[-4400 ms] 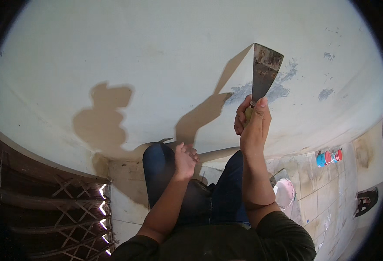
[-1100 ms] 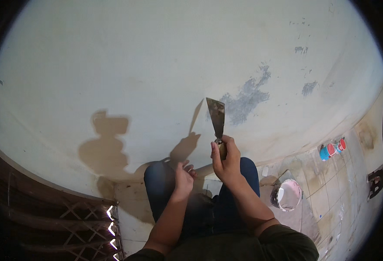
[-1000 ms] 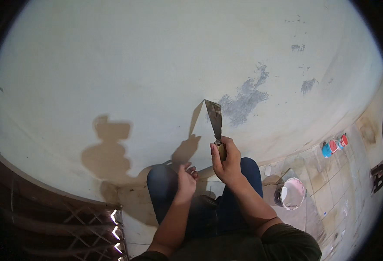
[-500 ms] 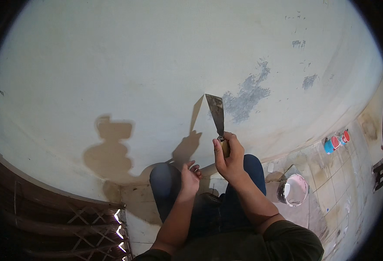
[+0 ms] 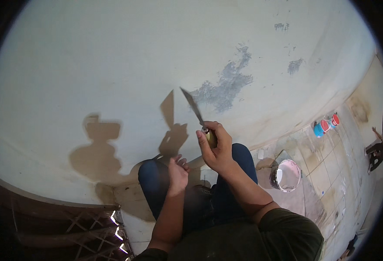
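My right hand (image 5: 218, 147) grips the yellowish handle of a putty knife (image 5: 193, 105). Its metal blade points up and left, turned nearly edge-on, and its shadow falls on the pale wall (image 5: 126, 56) to the left, apart from the blade. Just right of the blade, a rough grey patch (image 5: 226, 87) marks the wall. My left hand (image 5: 179, 174) hovers above my left knee, holding nothing, with its fingers loosely curled and apart.
On the tiled floor at right stands a white bucket (image 5: 288, 175) with a stained rim. Two small blue-and-red pails (image 5: 321, 128) sit farther off by the wall. A dark lattice gate (image 5: 69, 222) fills the lower left. Part of another person (image 5: 376, 152) shows at the far right.
The putty knife has come away from the wall and its blade has turned from broad side to nearly edge-on. The view has shifted, so the grey patch appears farther left and higher.
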Demonstrator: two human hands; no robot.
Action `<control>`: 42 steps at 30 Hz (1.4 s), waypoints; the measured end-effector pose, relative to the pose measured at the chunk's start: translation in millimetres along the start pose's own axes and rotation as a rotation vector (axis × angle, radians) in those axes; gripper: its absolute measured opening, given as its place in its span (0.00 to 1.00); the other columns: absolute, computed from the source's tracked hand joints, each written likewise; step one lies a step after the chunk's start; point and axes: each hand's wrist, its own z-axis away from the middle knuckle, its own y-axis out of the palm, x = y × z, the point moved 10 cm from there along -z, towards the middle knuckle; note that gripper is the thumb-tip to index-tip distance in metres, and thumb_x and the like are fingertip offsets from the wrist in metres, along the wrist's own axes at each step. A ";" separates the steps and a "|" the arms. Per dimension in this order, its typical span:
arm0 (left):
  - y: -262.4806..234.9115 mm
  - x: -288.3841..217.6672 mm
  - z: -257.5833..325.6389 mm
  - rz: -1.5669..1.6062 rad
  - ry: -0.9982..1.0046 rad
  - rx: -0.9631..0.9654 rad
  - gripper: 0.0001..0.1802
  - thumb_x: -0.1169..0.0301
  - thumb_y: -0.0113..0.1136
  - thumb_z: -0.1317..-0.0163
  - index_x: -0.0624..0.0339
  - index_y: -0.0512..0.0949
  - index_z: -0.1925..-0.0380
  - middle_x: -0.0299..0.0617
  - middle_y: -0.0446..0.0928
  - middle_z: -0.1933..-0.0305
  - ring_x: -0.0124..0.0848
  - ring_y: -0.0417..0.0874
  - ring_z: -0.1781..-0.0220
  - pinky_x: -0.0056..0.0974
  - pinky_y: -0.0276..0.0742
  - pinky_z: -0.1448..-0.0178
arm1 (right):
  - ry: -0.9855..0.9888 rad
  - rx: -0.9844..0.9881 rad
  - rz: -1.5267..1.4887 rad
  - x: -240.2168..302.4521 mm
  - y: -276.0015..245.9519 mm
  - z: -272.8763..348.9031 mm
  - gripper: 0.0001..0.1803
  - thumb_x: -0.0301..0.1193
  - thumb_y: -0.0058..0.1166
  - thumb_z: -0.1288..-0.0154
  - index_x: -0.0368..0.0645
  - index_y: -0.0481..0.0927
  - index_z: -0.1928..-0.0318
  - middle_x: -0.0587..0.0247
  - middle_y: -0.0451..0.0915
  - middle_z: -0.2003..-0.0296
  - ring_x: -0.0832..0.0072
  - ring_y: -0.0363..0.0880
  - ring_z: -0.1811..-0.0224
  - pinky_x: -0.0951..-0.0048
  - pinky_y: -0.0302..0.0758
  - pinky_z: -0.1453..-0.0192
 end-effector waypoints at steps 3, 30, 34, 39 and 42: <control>7.3 1.4 -0.8 0.031 0.027 0.009 0.17 0.54 0.49 0.36 0.54 0.73 0.56 0.37 0.72 0.66 0.29 0.66 0.71 0.35 0.63 0.66 | 0.054 0.000 -0.080 -7.3 -4.2 0.3 0.10 0.22 0.58 0.36 0.34 0.74 0.55 0.61 0.77 0.70 0.79 0.74 0.68 0.78 0.70 0.64; 2.3 7.0 -2.2 0.013 -0.058 0.003 0.15 0.56 0.54 0.40 0.52 0.73 0.60 0.34 0.69 0.68 0.28 0.66 0.72 0.36 0.63 0.65 | 0.410 0.026 -0.500 -109.6 43.1 66.7 0.11 0.35 0.46 0.25 0.39 0.71 0.56 0.68 0.71 0.77 0.85 0.67 0.83 0.83 0.64 0.82; 3.9 12.6 -11.8 -0.013 -0.063 -0.008 0.14 0.56 0.55 0.40 0.53 0.73 0.62 0.34 0.68 0.69 0.29 0.65 0.72 0.36 0.63 0.65 | 0.368 -0.115 -0.564 -53.1 3.7 -31.9 0.13 0.37 0.48 0.26 0.39 0.72 0.60 0.64 0.71 0.78 0.80 0.66 0.87 0.80 0.62 0.87; 1.9 4.3 -10.1 0.012 -0.048 -0.009 0.14 0.58 0.56 0.40 0.54 0.72 0.60 0.35 0.67 0.70 0.29 0.65 0.72 0.37 0.63 0.64 | 0.351 0.002 -0.605 0.5 -10.6 -80.9 0.16 0.41 0.47 0.26 0.39 0.71 0.59 0.64 0.72 0.80 0.79 0.68 0.88 0.78 0.61 0.88; -6.1 -15.2 -14.2 0.050 0.085 -0.041 0.13 0.65 0.56 0.41 0.58 0.70 0.58 0.36 0.68 0.67 0.30 0.66 0.70 0.38 0.65 0.62 | 0.528 0.209 -0.482 -66.0 22.2 -2.5 0.18 0.45 0.38 0.22 0.42 0.69 0.60 0.67 0.71 0.81 0.81 0.68 0.86 0.78 0.65 0.84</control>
